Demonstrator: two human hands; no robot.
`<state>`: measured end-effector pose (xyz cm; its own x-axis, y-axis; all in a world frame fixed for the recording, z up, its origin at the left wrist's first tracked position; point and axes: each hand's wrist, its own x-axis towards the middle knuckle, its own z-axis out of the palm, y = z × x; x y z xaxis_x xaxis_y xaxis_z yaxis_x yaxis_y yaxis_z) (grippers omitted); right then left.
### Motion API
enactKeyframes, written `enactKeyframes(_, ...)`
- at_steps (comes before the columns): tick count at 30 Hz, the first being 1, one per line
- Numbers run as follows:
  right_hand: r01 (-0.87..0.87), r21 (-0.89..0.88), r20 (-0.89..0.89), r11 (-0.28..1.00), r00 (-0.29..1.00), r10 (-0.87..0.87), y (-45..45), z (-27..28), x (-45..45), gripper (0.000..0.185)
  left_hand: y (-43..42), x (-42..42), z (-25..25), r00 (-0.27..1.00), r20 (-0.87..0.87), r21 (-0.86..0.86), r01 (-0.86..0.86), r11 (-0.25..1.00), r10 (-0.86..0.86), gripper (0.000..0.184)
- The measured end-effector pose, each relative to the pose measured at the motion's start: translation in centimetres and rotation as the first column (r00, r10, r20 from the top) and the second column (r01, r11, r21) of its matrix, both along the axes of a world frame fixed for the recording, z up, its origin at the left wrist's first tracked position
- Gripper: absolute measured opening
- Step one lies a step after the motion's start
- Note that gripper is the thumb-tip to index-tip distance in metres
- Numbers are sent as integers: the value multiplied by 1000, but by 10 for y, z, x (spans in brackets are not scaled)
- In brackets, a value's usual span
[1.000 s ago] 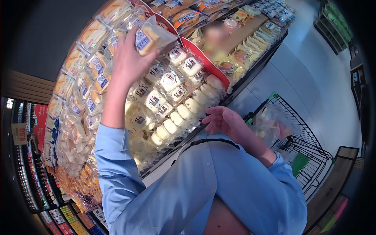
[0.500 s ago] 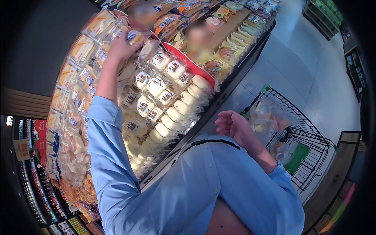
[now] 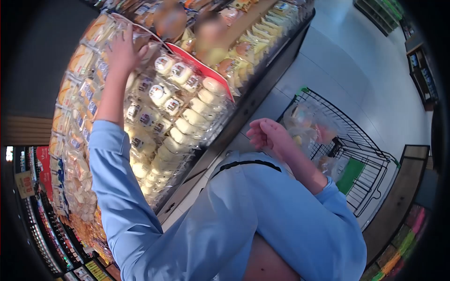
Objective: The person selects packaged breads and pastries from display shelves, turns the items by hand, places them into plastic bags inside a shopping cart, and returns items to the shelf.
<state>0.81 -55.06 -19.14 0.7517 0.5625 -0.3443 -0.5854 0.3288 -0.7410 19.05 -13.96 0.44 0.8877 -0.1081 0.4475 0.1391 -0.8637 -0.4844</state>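
My left hand (image 3: 123, 52) rests over the packaged bread at the upper left of a sloping display, its fingers spread and nothing gripped in them. Clear-wrapped breads with blue labels (image 3: 87, 89) lie below and to the left of it. To its right are wrapped white buns (image 3: 159, 94) with round printed labels, in front of a red divider edge (image 3: 206, 70). My right hand (image 3: 266, 135) hangs in the air between the display and a shopping cart, empty, with its fingers loosely curled and apart from the thumb.
A black wire shopping cart (image 3: 370, 151) with green parts stands at the right, holding clear bags of goods (image 3: 303, 122). More packaged bakery goods (image 3: 243, 49) fill the display's far section. Stocked shelves (image 3: 42, 225) line the lower left; a wooden-edged unit (image 3: 398, 206) is at the right.
A wrapped bread was in my left hand a second ago; the hand has lowered onto the display and let it go. The view has shifted, so the display and cart appear further left.
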Motion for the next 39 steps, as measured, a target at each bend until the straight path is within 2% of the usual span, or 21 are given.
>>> enactKeyframes(2,80,-88,13,993,997,-79,-20,-14,3,31,-42,-11,2,957,76,-111,287,951,-280,74)
enactKeyframes(3,151,-136,49,979,988,-145,-33,-27,6,31,-66,-20,-8,952,55,-135,306,942,-302,74)
enactKeyframes(5,224,-197,77,954,974,-213,-62,-63,9,30,-128,-52,-26,771,11,-565,530,632,-637,60)
enactKeyframes(6,291,-284,122,913,956,-267,-79,-89,10,30,-168,-78,-33,754,-120,-778,333,533,-646,56)
enactKeyframes(8,366,-369,169,854,930,-326,-112,-143,1,30,-216,-111,-58,517,-339,-882,115,457,-786,57)
enactKeyframes(9,375,-521,232,767,927,-296,-130,-171,-7,31,-229,-118,-90,380,-307,-911,147,385,-873,58)
enactKeyframes(10,385,-654,289,652,923,-255,-145,-191,-13,31,-249,-127,-109,308,-419,-896,9,443,-854,59)
enactKeyframes(12,369,-747,336,553,927,-164,-167,-211,-39,30,-275,-147,-167,294,-432,-897,-38,441,-853,62)
enactKeyframes(13,349,-822,364,450,930,-57,-175,-218,-53,30,-291,-154,-187,257,-575,-816,-111,567,-777,64)
enactKeyframes(15,272,-863,296,426,955,-11,-185,-233,-76,30,-314,-166,-246,167,-663,-747,-210,631,-729,66)
enactKeyframes(19,144,-881,213,450,972,104,-187,-246,-99,32,-345,-196,-338,175,-565,-817,-258,516,-806,68)
enactKeyframes(21,105,-894,199,436,964,177,-181,-249,-99,31,-362,-204,-349,316,-630,-774,-187,605,-709,71)
enactKeyframes(22,70,-904,190,422,950,249,-178,-250,-98,30,-369,-205,-354,313,-632,-773,-192,605,-709,71)
enactKeyframes(24,57,-886,193,460,948,254,-173,-252,-95,30,-380,-200,-365,314,-745,-648,-135,750,-588,77)
enactKeyframes(28,96,-861,251,500,934,253,-165,-269,-81,30,-388,-191,-380,232,-792,-609,-252,752,-564,75)
enactKeyframes(30,138,-851,272,506,941,202,-163,-290,-71,29,-387,-196,-383,259,-564,-826,-171,538,-784,69)
enactKeyframes(31,185,-844,295,503,944,148,-161,-295,-64,29,-389,-200,-372,260,-575,-818,-176,548,-775,69)
enactKeyframes(33,111,-871,241,478,945,220,-159,-297,-47,30,-394,-212,-347,292,-350,-935,-166,313,-890,55)
enactKeyframes(34,45,-899,186,435,940,287,-159,-296,-39,30,-393,-218,-343,293,-367,-929,-170,330,-883,55)
enactKeyframes(36,109,-922,321,372,754,574,-163,-298,-27,33,-391,-223,-329,268,-366,-929,-153,336,-891,57)
enactKeyframes(39,68,-946,260,318,744,615,-144,-312,-3,33,-382,-223,-303,233,-389,-916,-199,348,-891,57)
